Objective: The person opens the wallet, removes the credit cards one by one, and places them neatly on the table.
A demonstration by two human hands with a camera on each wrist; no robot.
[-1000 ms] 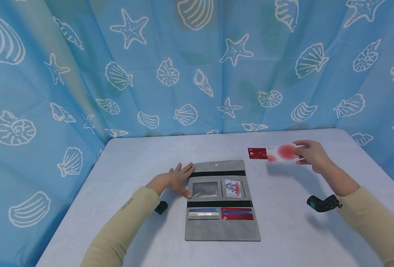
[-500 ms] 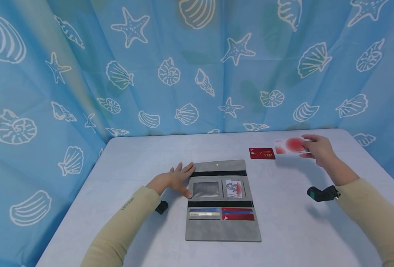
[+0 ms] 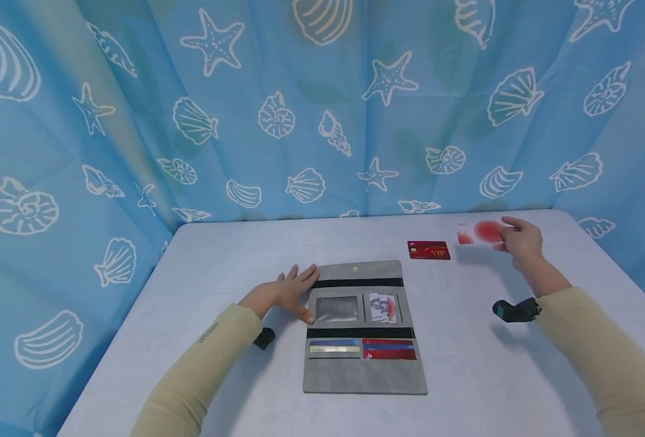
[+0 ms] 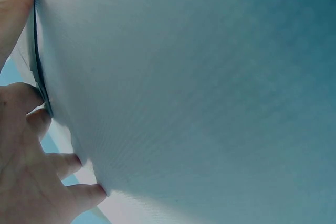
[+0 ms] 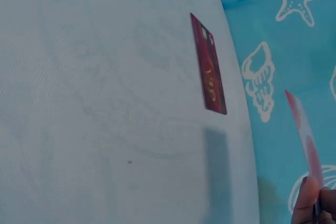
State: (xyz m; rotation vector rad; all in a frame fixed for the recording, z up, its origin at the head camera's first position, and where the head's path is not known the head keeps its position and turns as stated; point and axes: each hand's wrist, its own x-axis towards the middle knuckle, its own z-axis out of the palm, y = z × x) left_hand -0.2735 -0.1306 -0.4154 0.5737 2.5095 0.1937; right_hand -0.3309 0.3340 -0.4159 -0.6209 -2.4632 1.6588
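A grey wallet (image 3: 366,377) lies unfolded on the table, with several cards in its lower slots and small printed cards (image 3: 382,308) in its right middle pocket. My left hand (image 3: 284,297) rests at its upper left edge, fingers spread; in the left wrist view the thumb and a finger touch the wallet's edge (image 4: 38,72). At the back right my right hand (image 3: 522,238) pinches a white card with red circles (image 3: 486,232) by its right end. The right wrist view shows this card (image 5: 304,135) raised off the table, its shadow below.
A red VIP card (image 3: 429,250) lies flat on the white table (image 3: 218,255), behind and right of the wallet. A blue curtain (image 3: 322,109) with shell prints hangs along the table's back and left sides. Small black devices sit at both wrists.
My right hand has carried the white card right and farther back, off the red VIP card, which now shows whole. The left hand and wallet have stayed put.
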